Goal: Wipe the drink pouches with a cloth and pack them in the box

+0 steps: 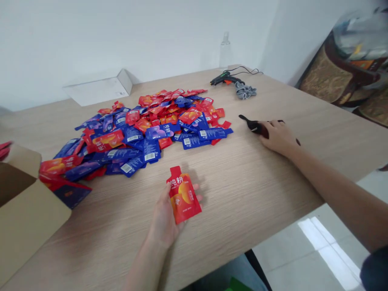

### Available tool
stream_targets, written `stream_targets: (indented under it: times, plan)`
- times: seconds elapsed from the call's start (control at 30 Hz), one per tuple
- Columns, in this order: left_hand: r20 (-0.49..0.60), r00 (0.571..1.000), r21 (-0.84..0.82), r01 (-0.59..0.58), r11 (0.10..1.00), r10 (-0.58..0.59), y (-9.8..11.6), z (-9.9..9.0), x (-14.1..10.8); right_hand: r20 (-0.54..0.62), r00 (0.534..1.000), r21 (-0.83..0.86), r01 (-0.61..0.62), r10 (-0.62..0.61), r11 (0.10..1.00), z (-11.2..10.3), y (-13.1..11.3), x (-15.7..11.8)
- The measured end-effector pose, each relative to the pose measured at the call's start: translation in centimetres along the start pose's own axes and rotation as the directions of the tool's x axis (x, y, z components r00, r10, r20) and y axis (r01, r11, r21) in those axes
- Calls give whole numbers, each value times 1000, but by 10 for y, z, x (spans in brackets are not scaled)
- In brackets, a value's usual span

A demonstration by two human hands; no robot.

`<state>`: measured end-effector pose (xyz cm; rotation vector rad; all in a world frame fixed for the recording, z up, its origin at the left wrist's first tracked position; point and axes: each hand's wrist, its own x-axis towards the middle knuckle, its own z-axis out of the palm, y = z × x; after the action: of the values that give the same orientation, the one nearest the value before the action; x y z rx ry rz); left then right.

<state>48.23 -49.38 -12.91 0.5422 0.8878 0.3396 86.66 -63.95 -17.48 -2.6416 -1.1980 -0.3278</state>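
My left hand (166,216) holds a red spouted drink pouch (184,198), printed with orange fruit, above the near part of the table. The thumb is at its left edge and fingertips show at its right edge. To the right, my right hand (280,137) is closed over a black object (256,127) on the table. A thin curved end of it sticks out to the left; the hand hides most of it, so I cannot tell its kind. Beyond both hands spreads a heap of red and blue pouches (151,135), some lying over others.
An open cardboard box (33,226) stands at the near left, with a white box (97,91) against the wall. Toward the back lie a black glue gun (226,78) with a cord and a grey crumpled cloth (245,91), near a clear bottle (224,52). Patterned chairs (327,76) stand right.
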Motion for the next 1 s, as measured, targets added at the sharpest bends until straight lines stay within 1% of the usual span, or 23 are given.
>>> stream_targets:
  times: [0.1, 0.17, 0.2, 0.23, 0.3, 0.33, 0.37, 0.4, 0.43, 0.5, 0.57, 0.6, 0.67, 0.73, 0.8, 0.87, 1.0]
  plan:
    - [15, 1000, -29, 13, 999, -13, -2, -4, 0, -71, 996, 47, -47, 50, 998, -14, -11, -1]
    - [26, 999, -24, -26, 999, 27, -5, -5, -1, -136, 988, 96, -60, 73, 994, -28, -27, -11]
    - [21, 998, -8, -66, 998, 66, -8, -5, -2, -167, 984, 117, -50, 69, 992, -36, -40, -20]
    - [11, 994, 17, -110, 994, 109, -10, -5, -4, -201, 978, 150, -23, 53, 988, -44, -57, -31]
    - [0, 984, 71, -180, 981, 181, -16, -4, -6, -241, 970, 227, 82, -25, 970, -58, -99, -57]
    - [3, 979, 85, -203, 976, 203, -18, -2, -8, -282, 957, 350, 167, -66, 922, -64, -123, -71]
    - [17, 976, 85, -216, 973, 215, -20, -1, -8, -297, 949, 449, 236, -105, 862, -68, -149, -84]
    - [39, 975, 68, -223, 972, 221, -22, 0, -9, -315, 941, 519, 283, -127, 807, -70, -174, -94]
    - [58, 973, 37, -225, 974, 222, -22, 1, -9, -294, 940, 570, 320, -176, 757, -70, -198, -102]
    - [65, 969, -45, -235, 971, 238, -21, 2, -10, -251, 930, 624, 366, -266, 690, -66, -240, -112]
    - [37, 969, -109, -239, 965, 244, -19, 1, -12, -163, 930, 654, 351, -328, 670, -59, -268, -119]
    - [18, 971, -128, -236, 963, 240, -17, -1, -13, -116, 931, 665, 332, -347, 669, -56, -278, -123]
    - [-10, 975, -135, -220, 966, 220, -15, -8, -16, -51, 928, 680, 302, -369, 668, -51, -287, -134]
    - [-37, 979, -131, -203, 970, 199, -15, -15, -19, -23, 918, 696, 299, -396, 653, -50, -288, -148]
    - [-62, 980, -134, -197, 971, 191, -16, -19, -23, -21, 908, 716, 305, -417, 628, -51, -285, -156]
    - [-51, 983, -159, -180, 971, 174, -16, -20, -26, -27, 913, 726, 298, -407, 620, -53, -284, -153]
    - [14, 978, -183, -202, 962, 207, -10, -13, -31, -42, 962, 709, 219, -271, 670, -56, -288, -125]
